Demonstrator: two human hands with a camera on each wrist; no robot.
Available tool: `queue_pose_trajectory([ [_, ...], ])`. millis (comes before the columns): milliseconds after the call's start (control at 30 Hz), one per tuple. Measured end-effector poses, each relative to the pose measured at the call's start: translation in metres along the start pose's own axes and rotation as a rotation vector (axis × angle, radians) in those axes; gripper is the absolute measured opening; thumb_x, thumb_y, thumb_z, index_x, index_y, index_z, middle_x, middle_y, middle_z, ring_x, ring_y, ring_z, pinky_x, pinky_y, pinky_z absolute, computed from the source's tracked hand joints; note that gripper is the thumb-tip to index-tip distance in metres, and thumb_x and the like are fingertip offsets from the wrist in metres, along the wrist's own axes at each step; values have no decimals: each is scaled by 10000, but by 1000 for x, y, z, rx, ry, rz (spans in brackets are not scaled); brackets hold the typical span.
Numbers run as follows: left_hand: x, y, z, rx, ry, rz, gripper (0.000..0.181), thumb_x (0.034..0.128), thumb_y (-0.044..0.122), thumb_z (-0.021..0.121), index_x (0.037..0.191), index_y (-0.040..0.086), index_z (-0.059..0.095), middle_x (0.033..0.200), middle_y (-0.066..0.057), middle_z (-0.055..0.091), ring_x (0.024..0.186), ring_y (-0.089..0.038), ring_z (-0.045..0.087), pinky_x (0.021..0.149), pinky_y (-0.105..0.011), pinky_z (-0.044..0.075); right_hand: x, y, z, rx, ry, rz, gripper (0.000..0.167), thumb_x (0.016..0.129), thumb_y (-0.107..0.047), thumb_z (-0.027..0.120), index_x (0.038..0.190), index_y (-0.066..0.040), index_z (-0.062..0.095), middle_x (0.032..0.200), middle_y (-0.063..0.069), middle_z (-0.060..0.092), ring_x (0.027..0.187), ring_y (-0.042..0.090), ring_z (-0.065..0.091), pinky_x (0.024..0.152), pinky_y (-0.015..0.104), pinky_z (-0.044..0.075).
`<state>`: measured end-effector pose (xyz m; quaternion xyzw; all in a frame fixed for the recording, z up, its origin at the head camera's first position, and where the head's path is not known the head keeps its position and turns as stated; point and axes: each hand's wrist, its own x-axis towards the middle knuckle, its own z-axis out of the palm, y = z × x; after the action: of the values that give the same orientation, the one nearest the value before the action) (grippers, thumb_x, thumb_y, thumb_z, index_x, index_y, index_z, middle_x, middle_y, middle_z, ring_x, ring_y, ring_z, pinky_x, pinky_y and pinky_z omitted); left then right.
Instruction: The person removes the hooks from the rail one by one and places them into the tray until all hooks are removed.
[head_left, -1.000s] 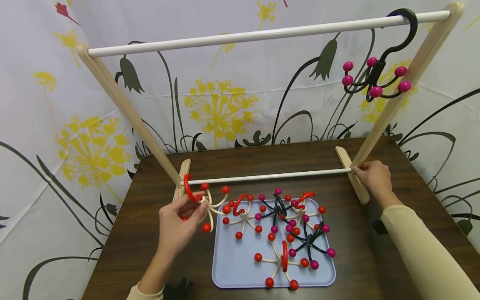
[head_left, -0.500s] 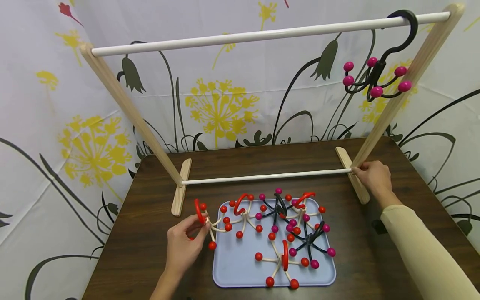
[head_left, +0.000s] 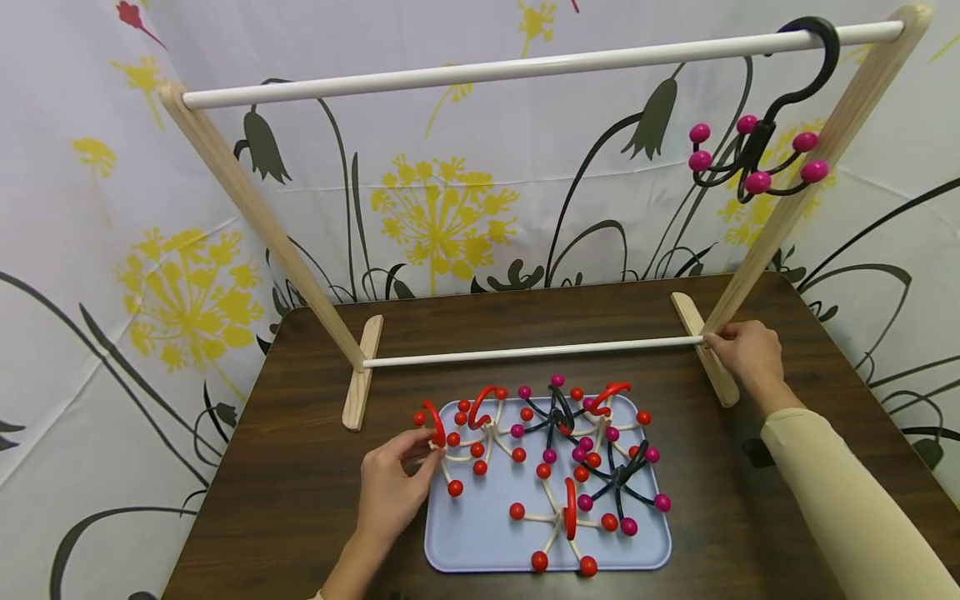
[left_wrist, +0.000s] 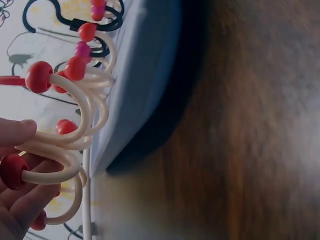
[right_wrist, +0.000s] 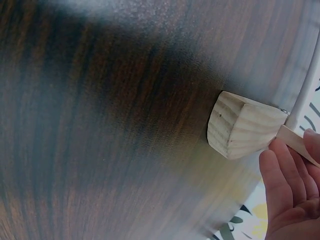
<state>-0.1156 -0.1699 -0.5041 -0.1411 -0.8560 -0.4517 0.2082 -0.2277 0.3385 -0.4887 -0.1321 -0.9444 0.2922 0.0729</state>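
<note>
My left hand (head_left: 393, 483) pinches a cream rotating hook hanger (head_left: 434, 423) with a red hook and red ball tips, over the left edge of the pale blue tray (head_left: 465, 546). The left wrist view shows its curved cream arms (left_wrist: 50, 177) close up, between thumb and fingers. With my right hand (head_left: 750, 358) I grip the bottom of the right wooden post (head_left: 738, 279) of the rack, where it meets the wooden foot (right_wrist: 240, 125). On the tray lie several similar hangers, cream with red balls (head_left: 558, 518) and black with magenta balls (head_left: 618, 479).
A black hanger (head_left: 759, 142) with magenta balls hangs at the right of the rack's white top bar (head_left: 480, 73). The white lower bar (head_left: 525, 355) runs just behind the tray. Behind the dark wooden table (head_left: 247, 517) hangs a flower-printed curtain (head_left: 315, 208).
My left hand has carried the cream hanger rightward and nearer to me, from the rack's left foot to the tray's left edge. The right hand has stayed on the post.
</note>
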Motion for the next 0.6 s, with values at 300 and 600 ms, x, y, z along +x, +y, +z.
queue_pose_trajectory([
  [300,1,6,15,158,-2,13,264,712,19,862,935,104,749,887,20,724,774,-93,693,681,-254,582,0,-1,1,3,-3,2,337,938,-296,637,989,24,730,886,183,704,894,411,581,652,484,467],
  [600,0,6,18,195,-9,33,269,723,35,857,946,137,747,892,53,705,798,-66,675,686,-248,578,-1,-1,1,-1,-8,13,351,947,-306,627,1013,24,726,914,194,702,896,408,577,626,458,462],
])
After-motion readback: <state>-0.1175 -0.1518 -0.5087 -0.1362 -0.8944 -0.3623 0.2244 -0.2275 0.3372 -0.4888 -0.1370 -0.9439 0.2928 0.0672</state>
